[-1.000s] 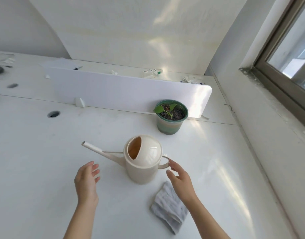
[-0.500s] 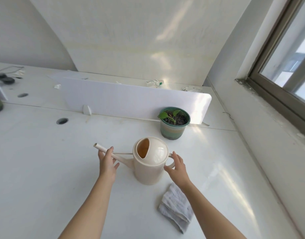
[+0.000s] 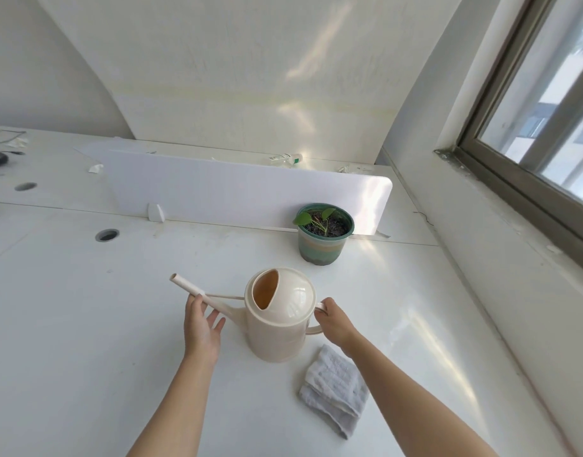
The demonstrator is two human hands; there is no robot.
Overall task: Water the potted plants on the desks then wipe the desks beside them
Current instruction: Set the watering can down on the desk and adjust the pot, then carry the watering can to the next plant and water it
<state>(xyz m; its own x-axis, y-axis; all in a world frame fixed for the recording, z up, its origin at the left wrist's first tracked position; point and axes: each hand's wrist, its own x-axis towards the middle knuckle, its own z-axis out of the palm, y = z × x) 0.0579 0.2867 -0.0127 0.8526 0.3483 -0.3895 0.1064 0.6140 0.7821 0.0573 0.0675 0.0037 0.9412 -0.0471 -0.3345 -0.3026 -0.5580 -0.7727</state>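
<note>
Watering can [image 3: 280, 321] stands on desk [image 3: 69, 324], approx centre, spout to the L, handle to the R. Left hand [image 3: 201, 328] touches the spout from the near side w/ fingers straight; right hand [image 3: 333, 321] grips the handle. Cloth [image 3: 333, 387] lies on desk just R of the can & nearer the person, partly under the R forearm. Potted plant [image 3: 324, 232] sits behind the can, a bit R, right in front of the divider [image 3: 217, 189], which runs L-R along the desk's back edge. Cable hole [image 3: 107, 235] in desk far L, in front of divider. Bottle [image 3: 285, 158] lies behind divider on the far desk. Window [image 3: 547, 110] on wall at R.
</note>
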